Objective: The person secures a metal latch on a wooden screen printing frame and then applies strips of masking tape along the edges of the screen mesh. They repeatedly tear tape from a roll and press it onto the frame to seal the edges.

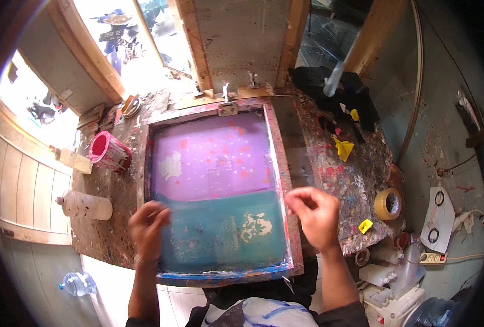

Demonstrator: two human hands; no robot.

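A wooden-framed printing screen lies in front of me, its mesh purple in the far half and teal in the near half. Pale printed shapes show in the teal part. My left hand hovers at the frame's left side, fingers pinched and slightly blurred. Over the right side is my right hand, thumb and forefinger pressed together. A faint translucent streak runs from the left fingertips along the purple-teal border; I cannot make out what either pinch holds.
A pink-stained paint tub and a whitish bottle stand left of the screen. On the paint-spattered table's right are a tape roll, yellow scraps and a black cloth. Metal clamps hold the frame's far edge.
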